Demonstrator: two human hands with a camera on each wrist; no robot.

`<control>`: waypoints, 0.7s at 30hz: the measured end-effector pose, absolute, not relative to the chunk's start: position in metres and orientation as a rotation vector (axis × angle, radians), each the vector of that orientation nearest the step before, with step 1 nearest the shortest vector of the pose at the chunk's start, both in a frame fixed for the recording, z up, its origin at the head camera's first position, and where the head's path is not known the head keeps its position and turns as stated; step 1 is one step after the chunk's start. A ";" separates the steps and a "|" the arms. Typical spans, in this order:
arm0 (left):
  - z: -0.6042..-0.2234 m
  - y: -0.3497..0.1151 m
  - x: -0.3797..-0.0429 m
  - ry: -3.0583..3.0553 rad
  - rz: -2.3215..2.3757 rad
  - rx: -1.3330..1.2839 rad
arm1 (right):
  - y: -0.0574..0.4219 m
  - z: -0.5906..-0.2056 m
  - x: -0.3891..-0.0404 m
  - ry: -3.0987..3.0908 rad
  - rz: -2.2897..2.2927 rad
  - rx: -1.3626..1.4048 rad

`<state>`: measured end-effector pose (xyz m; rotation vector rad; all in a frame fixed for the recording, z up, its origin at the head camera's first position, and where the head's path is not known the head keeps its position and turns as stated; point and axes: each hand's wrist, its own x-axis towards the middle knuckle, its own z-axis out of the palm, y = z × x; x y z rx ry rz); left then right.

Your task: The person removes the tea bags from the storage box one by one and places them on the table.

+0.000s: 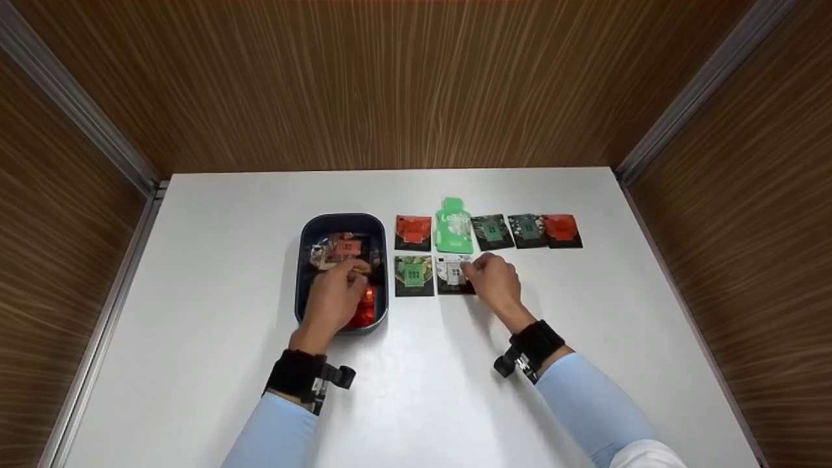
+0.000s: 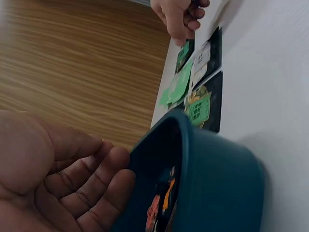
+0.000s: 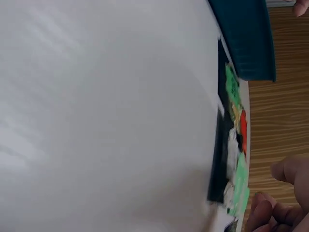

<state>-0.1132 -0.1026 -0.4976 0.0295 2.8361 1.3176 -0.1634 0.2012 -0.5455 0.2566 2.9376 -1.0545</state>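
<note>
My left hand hovers over a dark blue bin. Its fingers are loosely bent and its palm looks bare in the left wrist view. In the bin lie a packet with a red label and shiny red wrapped pieces, partly covered by the hand. My right hand is at the right edge of a black-and-white square sachet on the table. In the right wrist view, its thumb and fingers stand apart with nothing between them. A green-labelled sachet lies just left of the black-and-white one.
Behind these, a row holds a red-and-black sachet, a green pouch, two dark sachets with green labels and another red-and-black sachet. Wood-grain panels enclose the white table at the back and sides.
</note>
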 end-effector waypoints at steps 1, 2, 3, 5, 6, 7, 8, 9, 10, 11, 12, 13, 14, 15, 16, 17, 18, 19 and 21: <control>-0.496 -0.109 -0.115 2.852 1.308 -0.005 | 0.196 -0.542 -0.162 2.943 -1.099 0.229; -0.495 -0.115 -0.117 2.862 1.298 -0.035 | 0.191 -0.538 -0.161 2.944 -1.145 0.192; -0.493 -0.121 -0.119 2.878 1.276 -0.057 | 0.185 -0.534 -0.160 2.936 -1.195 0.151; -0.491 -0.130 -0.123 2.896 1.238 -0.083 | 0.172 -0.526 -0.158 2.909 -1.287 0.059; -0.489 -0.133 -0.125 2.904 1.209 -0.083 | 0.166 -0.522 -0.157 2.892 -1.326 0.016; -0.488 -0.136 -0.127 2.909 1.188 -0.076 | 0.158 -0.519 -0.156 2.876 -1.362 -0.021; -0.487 -0.138 -0.128 2.909 1.172 -0.062 | 0.151 -0.516 -0.155 2.863 -1.389 -0.056; -0.486 -0.139 -0.130 2.905 1.155 -0.049 | 0.145 -0.513 -0.155 2.850 -1.411 -0.089; -0.485 -0.140 -0.131 2.901 1.132 -0.034 | 0.138 -0.511 -0.154 2.840 -1.425 -0.118; -0.485 -0.140 -0.132 2.900 1.101 -0.013 | 0.131 -0.509 -0.154 2.834 -1.430 -0.146; -0.485 -0.140 -0.132 2.895 1.069 0.003 | 0.125 -0.508 -0.153 2.828 -1.435 -0.171; -0.485 -0.140 -0.132 2.887 1.031 0.020 | 0.119 -0.507 -0.152 2.823 -1.436 -0.193; -0.485 -0.140 -0.131 2.879 0.984 0.037 | 0.113 -0.506 -0.151 2.821 -1.432 -0.214; -0.486 -0.139 -0.130 2.871 0.934 0.059 | 0.108 -0.506 -0.150 2.819 -1.424 -0.233; -0.487 -0.138 -0.129 2.865 0.880 0.082 | 0.103 -0.506 -0.149 2.823 -1.411 -0.250; -0.488 -0.138 -0.128 2.857 0.832 0.102 | 0.099 -0.507 -0.148 2.828 -1.397 -0.266; -0.489 -0.137 -0.126 2.845 0.792 0.116 | 0.095 -0.508 -0.147 2.829 -1.390 -0.279; -0.490 -0.136 -0.125 2.840 0.753 0.137 | 0.092 -0.509 -0.146 2.832 -1.382 -0.290; -0.492 -0.134 -0.122 2.819 0.693 0.158 | 0.087 -0.511 -0.145 2.834 -1.371 -0.304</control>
